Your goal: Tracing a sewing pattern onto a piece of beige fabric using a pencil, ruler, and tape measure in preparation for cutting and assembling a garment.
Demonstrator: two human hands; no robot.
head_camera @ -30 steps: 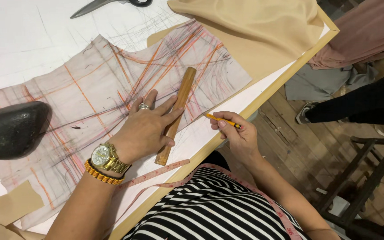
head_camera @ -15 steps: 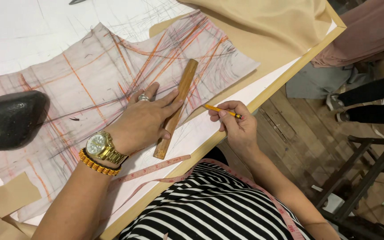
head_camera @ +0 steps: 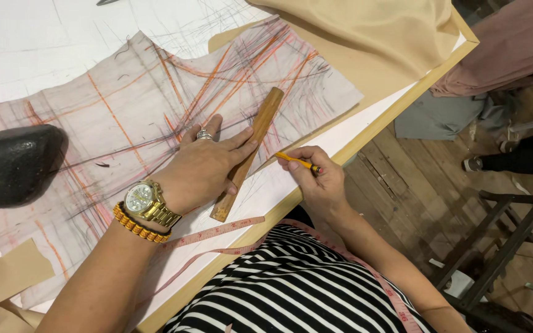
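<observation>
My left hand lies flat, fingers spread, pressing a wooden ruler onto a pale fabric piece covered with orange and dark chalk lines. It wears a ring, a gold watch and a bead bracelet. My right hand grips a yellow pencil whose tip points at the ruler's right edge, just at the fabric's lower border. The ruler runs diagonally from upper right to lower left.
A black rounded weight rests on the fabric at the left. Tan cloth is heaped at the table's far right corner. A pink tape measure trails along the wooden table edge. A metal frame stands on the plank floor.
The view has shifted slightly. My right hand has brought the pencil tip nearer the ruler's edge. My left hand stays pressed on the ruler.
</observation>
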